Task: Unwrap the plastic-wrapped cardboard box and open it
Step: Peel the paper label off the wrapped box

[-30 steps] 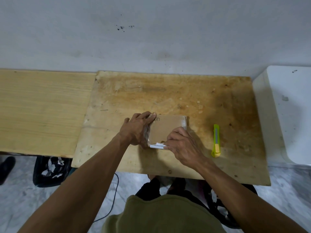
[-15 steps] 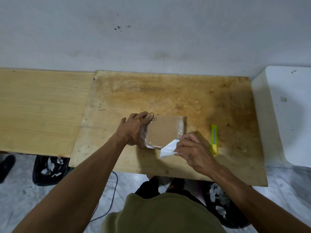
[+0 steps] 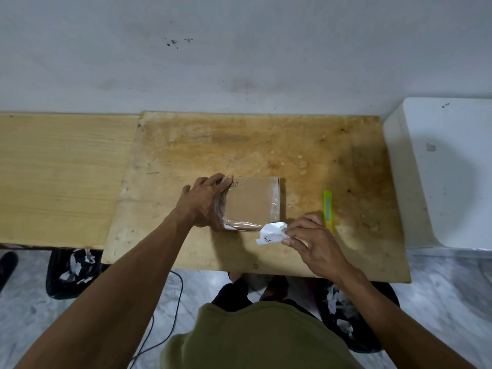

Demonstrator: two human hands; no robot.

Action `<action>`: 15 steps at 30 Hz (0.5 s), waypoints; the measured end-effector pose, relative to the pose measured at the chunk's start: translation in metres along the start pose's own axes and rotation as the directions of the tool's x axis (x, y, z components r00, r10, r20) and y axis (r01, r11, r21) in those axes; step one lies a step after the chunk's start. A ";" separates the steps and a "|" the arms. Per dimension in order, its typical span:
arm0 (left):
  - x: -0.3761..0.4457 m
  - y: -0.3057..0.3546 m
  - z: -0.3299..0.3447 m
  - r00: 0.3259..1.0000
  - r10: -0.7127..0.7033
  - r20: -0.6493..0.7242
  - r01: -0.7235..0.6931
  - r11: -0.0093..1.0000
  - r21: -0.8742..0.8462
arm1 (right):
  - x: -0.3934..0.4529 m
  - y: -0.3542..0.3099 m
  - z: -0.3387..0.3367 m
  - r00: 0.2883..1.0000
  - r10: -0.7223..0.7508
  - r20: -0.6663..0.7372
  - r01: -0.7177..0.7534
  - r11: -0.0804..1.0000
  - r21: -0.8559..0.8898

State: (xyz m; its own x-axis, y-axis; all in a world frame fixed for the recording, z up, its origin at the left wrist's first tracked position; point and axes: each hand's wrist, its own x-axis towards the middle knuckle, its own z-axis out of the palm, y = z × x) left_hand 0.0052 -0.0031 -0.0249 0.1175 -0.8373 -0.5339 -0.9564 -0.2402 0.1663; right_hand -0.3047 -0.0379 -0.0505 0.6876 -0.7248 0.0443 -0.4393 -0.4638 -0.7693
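Two hands are at work: your left hand (image 3: 203, 202) curls over the left end of the cardboard box (image 3: 253, 201), which lies flat on the stained table (image 3: 266, 145), clear plastic wrap (image 3: 274, 201) still around it. Your right hand (image 3: 315, 242) pinches a crumpled white label (image 3: 273, 231) just off the box's near right corner. Beside that hand lies a green utility knife (image 3: 328, 207).

Stained plywood board (image 3: 266, 145) lies under both hands; paler wooden plank (image 3: 58, 177) abuts it left of the left hand. Green utility knife (image 3: 328, 209) just beyond the right hand. White appliance (image 3: 447, 166) far right. Black bins (image 3: 72, 272) below the board
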 end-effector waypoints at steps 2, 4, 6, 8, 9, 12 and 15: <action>-0.001 0.002 -0.001 1.000 -0.007 0.011 0.007 1.000 -0.002 | -0.001 0.002 -0.002 0.999 0.045 -0.003 -0.045 0.999 0.013; -0.001 0.004 -0.002 1.000 -0.015 0.019 0.015 1.000 -0.001 | 0.000 0.002 -0.007 0.995 0.096 0.000 -0.096 0.994 0.043; -0.002 0.005 -0.002 1.000 -0.017 0.018 0.017 1.000 0.010 | 0.002 0.003 -0.013 0.991 0.130 0.016 -0.131 0.990 0.061; -0.002 0.005 -0.002 1.000 -0.022 0.019 0.022 1.000 0.014 | 0.004 0.004 -0.020 0.981 0.189 0.032 -0.191 0.977 0.098; -0.002 0.005 -0.001 1.000 -0.024 0.019 0.024 1.000 0.013 | 0.006 0.005 -0.025 0.974 0.223 0.032 -0.225 0.968 0.113; -0.002 0.006 0.000 1.000 -0.024 0.016 0.024 1.000 0.000 | 0.010 0.000 -0.034 0.954 0.298 0.016 -0.298 0.947 0.119; -0.002 0.007 0.000 1.000 -0.025 0.018 0.025 1.000 -0.004 | 0.016 -0.011 -0.032 0.951 0.309 -0.006 -0.305 0.942 0.143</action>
State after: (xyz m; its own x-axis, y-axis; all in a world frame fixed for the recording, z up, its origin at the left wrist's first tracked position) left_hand -0.0022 -0.0031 -0.0229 0.1360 -0.8222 -0.5527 -0.9520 -0.2628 0.1567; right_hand -0.3076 -0.0606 -0.0210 0.5143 -0.8359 -0.1917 -0.5410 -0.1428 -0.8288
